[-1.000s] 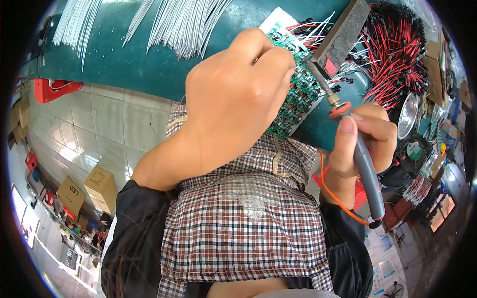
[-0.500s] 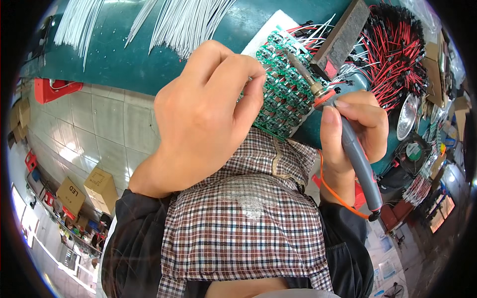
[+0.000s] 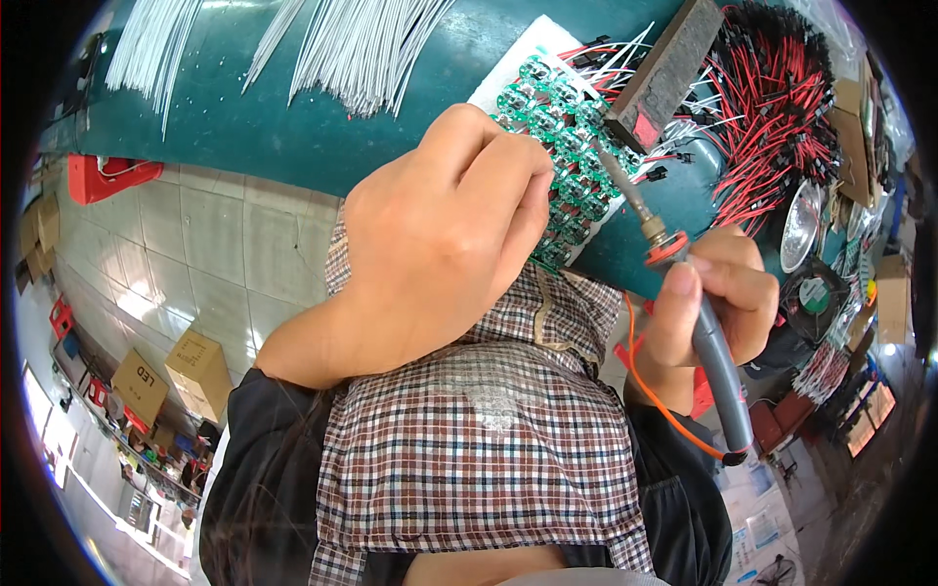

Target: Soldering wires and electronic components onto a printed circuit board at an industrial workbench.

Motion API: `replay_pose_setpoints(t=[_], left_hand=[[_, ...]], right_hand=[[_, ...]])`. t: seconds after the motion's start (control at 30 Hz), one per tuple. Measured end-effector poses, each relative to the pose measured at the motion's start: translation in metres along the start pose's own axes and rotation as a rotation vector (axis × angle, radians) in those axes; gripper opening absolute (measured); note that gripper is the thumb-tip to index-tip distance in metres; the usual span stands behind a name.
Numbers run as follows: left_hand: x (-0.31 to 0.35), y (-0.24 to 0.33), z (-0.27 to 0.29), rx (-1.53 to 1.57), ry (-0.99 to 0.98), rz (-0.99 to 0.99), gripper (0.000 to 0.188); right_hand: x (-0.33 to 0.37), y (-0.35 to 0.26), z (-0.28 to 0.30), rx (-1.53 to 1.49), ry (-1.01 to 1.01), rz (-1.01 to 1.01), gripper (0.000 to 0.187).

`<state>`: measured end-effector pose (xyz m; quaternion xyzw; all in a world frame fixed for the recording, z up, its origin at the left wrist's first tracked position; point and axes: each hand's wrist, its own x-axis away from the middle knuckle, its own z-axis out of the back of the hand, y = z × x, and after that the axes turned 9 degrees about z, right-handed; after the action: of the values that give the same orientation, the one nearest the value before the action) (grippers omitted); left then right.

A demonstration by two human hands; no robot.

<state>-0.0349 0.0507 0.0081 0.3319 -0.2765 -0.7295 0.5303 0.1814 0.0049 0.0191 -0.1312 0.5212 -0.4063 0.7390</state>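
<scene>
My right hand (image 3: 723, 303) grips the grey handle of a soldering iron (image 3: 719, 376), whose orange cord leaves the handle's rear end. The metal shaft points up and left, its tip over the right side of a panel of green circuit boards (image 3: 547, 117). Whether the tip touches a board is hard to tell. My left hand (image 3: 440, 215) lies over the panel's left edge, thumb and fingers pinched together. Whatever is in that pinch is hidden behind the knuckles. Beneath the boards shows a white slab (image 3: 540, 37); red and white wires come out along the far right side.
A dark, heavy bar (image 3: 664, 78) lies across the wires beside the panel. Beyond it is a large heap of red and black wires (image 3: 777, 117) with connectors. Bundles of white wires (image 3: 366, 49) lie on the green tabletop (image 3: 244, 117). A shiny metal bowl (image 3: 801, 227) stands at the right.
My left hand has moved right and slightly nearer, still pinched. My right hand has drawn the soldering iron right and toward me, so its tip sits lower over the boards.
</scene>
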Motion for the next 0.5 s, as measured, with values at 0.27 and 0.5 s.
replay_pose_setpoints(t=[0.27,0.5], left_hand=[[-0.002,0.001,-0.004,-0.059,0.035,0.038,0.017],[-0.001,0.001,-0.003,-0.103,0.019,0.058,0.017]], right_hand=[[0.004,0.0,-0.017,-0.003,0.023,0.005,0.026],[0.004,0.0,-0.019,-0.002,0.007,-0.014,0.027]])
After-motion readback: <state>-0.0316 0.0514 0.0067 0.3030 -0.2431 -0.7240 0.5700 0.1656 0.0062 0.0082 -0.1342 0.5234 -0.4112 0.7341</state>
